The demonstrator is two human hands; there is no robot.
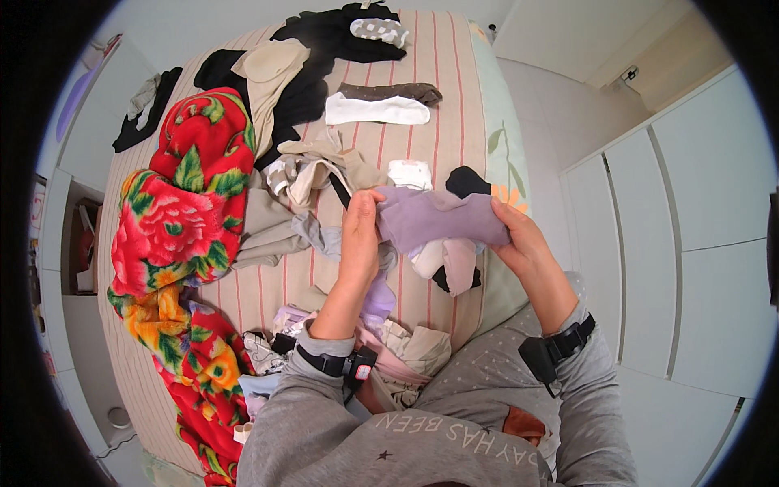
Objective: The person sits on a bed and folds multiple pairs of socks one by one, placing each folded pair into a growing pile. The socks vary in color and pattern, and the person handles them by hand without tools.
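A purple folded cloth garment (444,218) is stretched between my two hands, above the striped bed. My left hand (363,234) grips its left end, and my right hand (522,234) holds the right end. Just behind it lie a small folded white item (410,174) and a black one (467,181). Partly under the garment are pink (460,265) and white pieces. A white sock (378,110) lies alongside a dark brown sock (389,92) farther back. Beige and grey clothes (274,225) are heaped to the left of my left hand.
A red floral plush blanket (176,225) covers the bed's left side. Black clothes (304,61) and a beige padded top (268,67) lie at the back. More crumpled clothes (420,353) are close to my lap. White cabinets (657,243) stand at the right.
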